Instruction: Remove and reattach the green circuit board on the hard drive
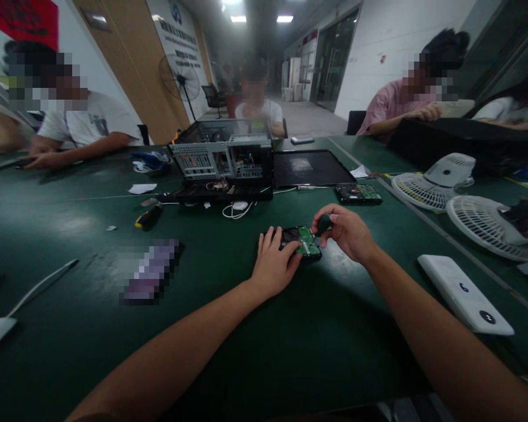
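Observation:
A hard drive point(307, 241) lies on the green table with its green circuit board facing up. My left hand point(273, 261) grips it from the left, fingers over its far side and thumb at its near edge, holding it against the table. Over the drive's right end, my right hand point(345, 231) is closed around a small screwdriver point(324, 224) with a dark, rounded handle. Its thin shaft slants down to the right part of the board, and the tip is too small to make out.
An opened computer case point(222, 161) stands ahead, with its black side panel point(312, 168) and a second hard drive point(359, 193) to the right. A yellow-black screwdriver point(148, 216) and a blurred purple object point(152, 271) lie left. White fans point(488, 225) and a power bank point(465, 293) lie right. Several people sit around.

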`<state>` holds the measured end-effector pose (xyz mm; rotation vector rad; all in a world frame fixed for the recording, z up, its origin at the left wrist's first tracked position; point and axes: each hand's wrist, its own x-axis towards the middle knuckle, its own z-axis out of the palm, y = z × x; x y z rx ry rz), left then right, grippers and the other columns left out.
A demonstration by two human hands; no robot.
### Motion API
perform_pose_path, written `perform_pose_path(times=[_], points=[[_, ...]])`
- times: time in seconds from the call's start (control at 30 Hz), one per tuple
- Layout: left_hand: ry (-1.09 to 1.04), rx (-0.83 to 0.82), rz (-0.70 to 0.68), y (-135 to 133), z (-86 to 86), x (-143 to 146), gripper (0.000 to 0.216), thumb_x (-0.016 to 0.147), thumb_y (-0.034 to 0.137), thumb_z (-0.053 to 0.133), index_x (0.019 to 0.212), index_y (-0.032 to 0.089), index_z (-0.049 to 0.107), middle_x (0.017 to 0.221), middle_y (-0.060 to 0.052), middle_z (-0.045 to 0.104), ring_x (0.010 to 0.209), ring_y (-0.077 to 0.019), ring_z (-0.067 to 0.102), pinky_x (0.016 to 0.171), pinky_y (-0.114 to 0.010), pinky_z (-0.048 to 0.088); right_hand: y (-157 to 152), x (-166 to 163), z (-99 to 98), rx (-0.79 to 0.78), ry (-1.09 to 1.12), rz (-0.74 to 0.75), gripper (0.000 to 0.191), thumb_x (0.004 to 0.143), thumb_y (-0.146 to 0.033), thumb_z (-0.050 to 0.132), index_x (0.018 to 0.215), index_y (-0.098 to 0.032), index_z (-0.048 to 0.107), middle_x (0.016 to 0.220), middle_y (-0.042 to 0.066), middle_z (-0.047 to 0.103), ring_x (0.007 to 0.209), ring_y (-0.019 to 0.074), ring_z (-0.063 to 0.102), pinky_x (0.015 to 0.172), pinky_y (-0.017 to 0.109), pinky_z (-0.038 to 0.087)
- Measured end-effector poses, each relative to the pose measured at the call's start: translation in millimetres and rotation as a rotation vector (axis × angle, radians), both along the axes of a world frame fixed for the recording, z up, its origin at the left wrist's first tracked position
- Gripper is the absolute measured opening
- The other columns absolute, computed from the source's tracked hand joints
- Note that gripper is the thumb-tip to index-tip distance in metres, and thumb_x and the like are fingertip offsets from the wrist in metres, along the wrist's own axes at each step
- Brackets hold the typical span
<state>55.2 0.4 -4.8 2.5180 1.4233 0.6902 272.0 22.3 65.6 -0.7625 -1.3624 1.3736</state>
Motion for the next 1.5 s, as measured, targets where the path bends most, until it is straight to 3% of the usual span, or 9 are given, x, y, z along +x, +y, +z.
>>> perform_pose_path(times=[0.13,0.3,0.47,0.67,1.03,1.27,1.5], points=[[0.000,0.002,0.002,-0.7,-0.1,-0.4,0.034,0.102,0.043,0.048,0.132,0.033,0.061,0.163,-0.010,0.032,0.153,-0.0373,0.017,0.120,-0.066,0.017,0.7,1.0,1.0,0.025,-0.044,-0.010,0.028,0.090,-0.030,0.056,0.109,-0.017,0.072,0.090,0.009,0.065,0.084,0.0215,0.062,0.046,0.025,0.048],[-0.003,-0.002,0.005,-0.4,-0.7,0.3,0.034,0.102,0.043,0.049,0.132,0.034,0.062,0.163,-0.009,0.033,0.153,-0.0374,0.017,0.119,-0.066,0.017,1.1,3.2,1.2,0.038,-0.039,-0.018,0.022,0.088,-0.028,0.058,0.097,-0.016,0.074,0.096,0.011,0.068,0.089,0.0224,0.064,0.052,0.027,0.051],[0.005,-0.004,0.014,0.3,-1.2,0.8,0.034,0.101,0.043,0.050,0.132,0.034,0.062,0.162,-0.008,0.034,0.153,-0.0374,0.017,0.119,-0.067,0.017,0.5,2.6,1.2,-0.030,0.008,0.005,0.023,0.092,-0.032,0.056,0.098,-0.017,0.072,0.098,0.012,0.071,0.089,0.0227,0.066,0.062,0.032,0.056],[0.005,-0.003,0.010,-0.3,-0.1,0.1,0.033,0.102,0.042,0.049,0.131,0.034,0.062,0.162,-0.008,0.033,0.153,-0.0369,0.017,0.119,-0.067,0.018,1.7,1.0,2.0,-0.067,0.032,0.019,0.029,0.094,-0.041,0.052,0.094,-0.018,0.070,0.088,0.009,0.068,0.083,0.0219,0.065,0.059,0.031,0.057],[0.006,-0.006,0.005,-0.9,1.2,0.2,0.034,0.102,0.042,0.048,0.133,0.034,0.061,0.162,-0.008,0.033,0.154,-0.0368,0.016,0.120,-0.066,0.017,0.0,1.6,3.8,-0.079,0.037,0.018,0.020,0.089,-0.035,0.059,0.093,-0.018,0.068,0.087,0.008,0.067,0.081,0.0207,0.063,0.057,0.030,0.055],[0.007,-0.012,0.005,-0.7,1.1,0.5,0.034,0.101,0.042,0.049,0.132,0.034,0.061,0.163,-0.008,0.032,0.153,-0.0369,0.016,0.120,-0.066,0.017,-0.9,1.7,5.7,-0.059,0.007,0.029,0.028,0.088,-0.033,0.057,0.104,-0.018,0.073,0.091,0.010,0.064,0.088,0.0220,0.060,0.057,0.030,0.055],[0.003,-0.003,0.002,-0.4,0.2,0.8,0.034,0.101,0.042,0.049,0.132,0.033,0.061,0.163,-0.008,0.033,0.153,-0.0369,0.017,0.119,-0.067,0.017,1.3,5.0,4.8,-0.039,-0.014,0.010,0.018,0.086,-0.028,0.060,0.093,-0.018,0.073,0.093,0.008,0.062,0.083,0.0191,0.057,0.055,0.027,0.049]])
